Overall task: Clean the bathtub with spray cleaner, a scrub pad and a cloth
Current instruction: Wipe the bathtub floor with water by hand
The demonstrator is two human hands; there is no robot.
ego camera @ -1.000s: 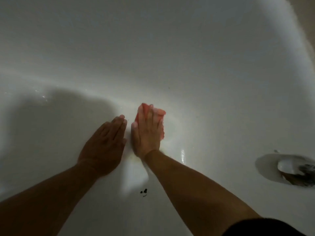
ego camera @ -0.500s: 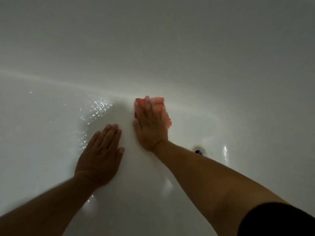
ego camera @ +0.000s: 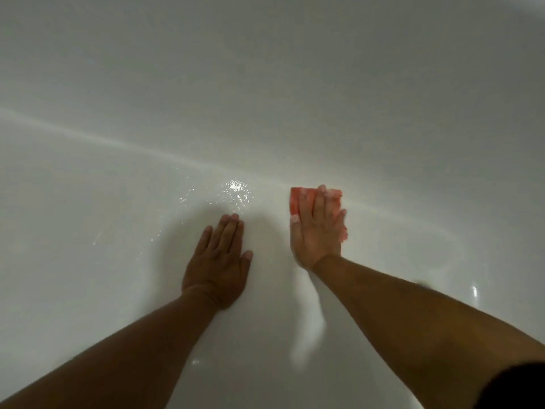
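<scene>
Nearest you, a little below the centre of the frame, your left hand (ego camera: 218,258) lies flat on the floor of the bathtub (ego camera: 88,246), fingers straight and together, holding nothing and apparently bracing you. That is the first risk. The surface around it looks wet, with glints of water (ego camera: 236,187) just above the fingertips, and a palm propped on slick enamel could slide and pitch you forward. Right of centre and slightly higher, your right hand (ego camera: 317,231) is also flat, with fingers straight and a little spread. It presses down on the orange scrub pad (ego camera: 296,202) rather than curling round it. The pad lies under the fingers. Its upper left corner and left edge show beyond the index finger, and a sliver shows at the hand's blurred right side. Since nothing pinches it, a hard stroke could push the pad out from under your hand or fold it, leaving bare fingertips rubbing the tub. The pad sits where the floor curves up into the far wall (ego camera: 265,69), in the upper half of the frame. On that curve one edge may lift and miss the surface.
</scene>
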